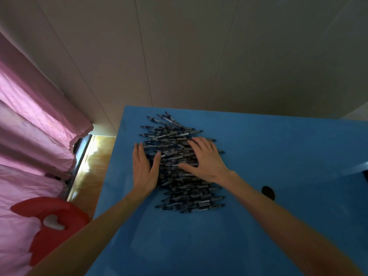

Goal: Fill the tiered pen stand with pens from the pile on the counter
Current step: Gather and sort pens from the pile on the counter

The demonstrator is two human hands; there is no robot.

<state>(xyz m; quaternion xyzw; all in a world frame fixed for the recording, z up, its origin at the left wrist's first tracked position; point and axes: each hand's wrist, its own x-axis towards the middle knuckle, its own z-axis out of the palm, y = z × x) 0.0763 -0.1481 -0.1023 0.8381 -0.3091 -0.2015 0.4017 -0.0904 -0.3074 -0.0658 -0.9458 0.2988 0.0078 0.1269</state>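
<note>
A large pile of dark grey pens (179, 136) lies on the blue counter (278, 156), the pens mostly lying crosswise. My left hand (144, 170) rests flat against the left edge of the pile, fingers straight, thumb touching the pens. My right hand (205, 158) lies flat on top of the pile's middle with its fingers spread. Neither hand grips a pen. No pen stand is in view.
A dark round hole (268, 192) sits in the counter right of the pile. Pink curtains (33, 120) hang on the left, with a red shape (55, 222) below them. A pale panelled wall (199, 56) stands behind the counter. Wooden floor (93, 162) shows past the counter's left edge.
</note>
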